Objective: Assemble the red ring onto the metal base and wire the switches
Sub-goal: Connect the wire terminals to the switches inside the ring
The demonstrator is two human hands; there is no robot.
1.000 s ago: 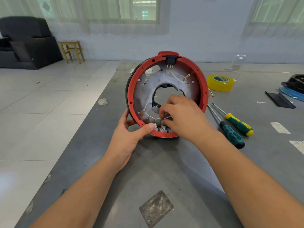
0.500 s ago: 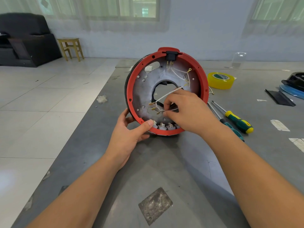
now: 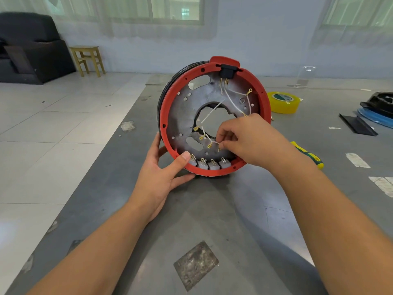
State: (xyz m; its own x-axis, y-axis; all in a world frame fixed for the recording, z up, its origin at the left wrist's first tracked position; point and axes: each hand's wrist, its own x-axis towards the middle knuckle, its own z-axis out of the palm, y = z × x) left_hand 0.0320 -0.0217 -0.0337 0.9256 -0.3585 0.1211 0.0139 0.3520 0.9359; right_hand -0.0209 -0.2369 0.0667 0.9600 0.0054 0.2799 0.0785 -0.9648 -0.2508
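Note:
The red ring (image 3: 168, 107) stands on edge on the grey table, fitted around the round metal base (image 3: 182, 118). My left hand (image 3: 163, 177) grips the ring's lower left rim, thumb over the edge. Several grey switches (image 3: 209, 163) with brass tabs sit in a row along the bottom of the ring. My right hand (image 3: 251, 139) pinches a white wire (image 3: 209, 113) with a brass terminal just above those switches. More white wires run from the black socket (image 3: 227, 71) at the ring's top. Other loose brass terminals hang near the base's central hole.
A yellow tape roll (image 3: 284, 102) lies behind the ring to the right. A green and yellow screwdriver (image 3: 308, 154) pokes out behind my right forearm. Black and blue parts (image 3: 376, 109) sit at the far right. The table's left edge (image 3: 119, 133) drops to a tiled floor.
My right hand lifted from the switches, pulled wires up out of the base, then lowered slightly with one terminal pinched. The ring turned a little and the switch row is now exposed.

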